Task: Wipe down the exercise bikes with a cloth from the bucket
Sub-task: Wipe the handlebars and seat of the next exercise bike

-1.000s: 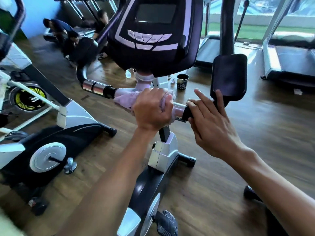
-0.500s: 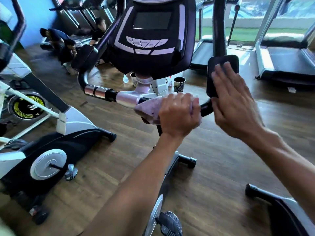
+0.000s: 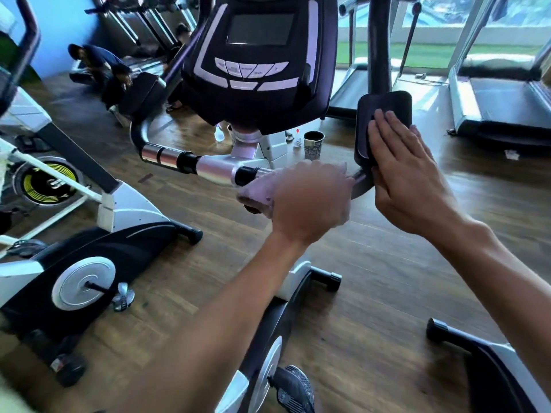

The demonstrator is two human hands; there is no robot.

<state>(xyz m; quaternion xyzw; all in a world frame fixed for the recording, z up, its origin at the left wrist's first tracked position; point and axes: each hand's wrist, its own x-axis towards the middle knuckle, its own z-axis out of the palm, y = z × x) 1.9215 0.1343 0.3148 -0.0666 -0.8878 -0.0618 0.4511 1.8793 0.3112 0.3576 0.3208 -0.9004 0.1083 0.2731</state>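
Head view shows our left hand [image 3: 310,201] with fingers curled around the cloth [image 3: 256,193] on the handlebar [image 3: 214,169] below the console [image 3: 256,58]; right hand [image 3: 408,177], fingers flat together, steadies the pad [image 3: 384,111]. We should press firmly around the bar.

A gym floor with cardio machines.

Exercise bikes [image 3: 89,263] with a console [image 3: 256,58] stand in rows on a wooden floor [image 3: 387,278]; treadmills [image 3: 504,99] line big windows [image 3: 432,13], and a paper cup [image 3: 313,144] sits on the floor.
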